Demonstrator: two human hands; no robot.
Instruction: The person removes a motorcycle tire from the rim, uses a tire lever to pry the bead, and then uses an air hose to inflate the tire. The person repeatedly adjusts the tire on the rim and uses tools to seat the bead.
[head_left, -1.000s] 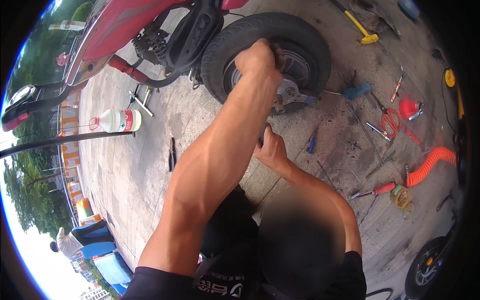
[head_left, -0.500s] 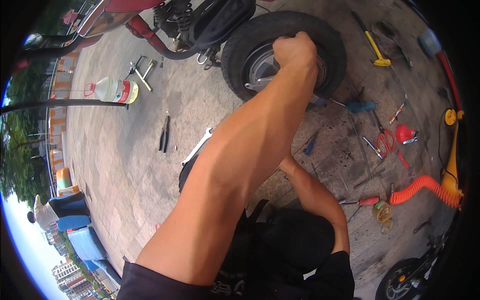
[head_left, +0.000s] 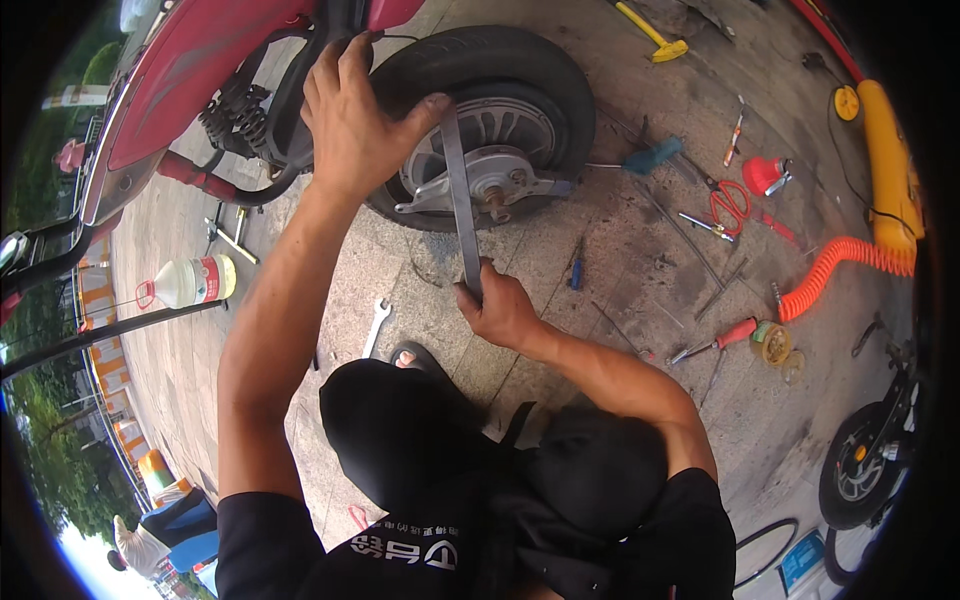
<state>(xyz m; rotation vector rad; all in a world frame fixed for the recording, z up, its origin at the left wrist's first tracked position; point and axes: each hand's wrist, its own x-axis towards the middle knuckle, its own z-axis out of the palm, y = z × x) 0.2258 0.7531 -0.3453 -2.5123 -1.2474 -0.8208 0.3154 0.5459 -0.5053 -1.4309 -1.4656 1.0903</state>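
My right hand (head_left: 500, 311) grips the lower end of a tyre lever (head_left: 460, 200), a long flat steel bar standing nearly upright in front of the wheel. Its upper end reaches the inner edge of the black tyre (head_left: 480, 62); whether it is under the bead I cannot tell. My left hand (head_left: 352, 125) is open, fingers spread, over the tyre's left side beside the scooter body, its thumb near the lever's top. Behind the lever show the silver wheel hub (head_left: 505, 125) and a metal axle bracket (head_left: 480, 180).
The red scooter (head_left: 170, 80) is at upper left. On the paving lie a wrench (head_left: 377, 327), a blue-handled screwdriver (head_left: 576, 270), red scissors (head_left: 731, 207), a yellow hammer (head_left: 655, 35) and an orange coiled hose (head_left: 835, 270). A clear jug (head_left: 190, 283) stands left.
My left hand has moved from the wheel's right side to its left and opened from a closed pose. My right hand, hidden before, now shows with the lever. The view has shifted.
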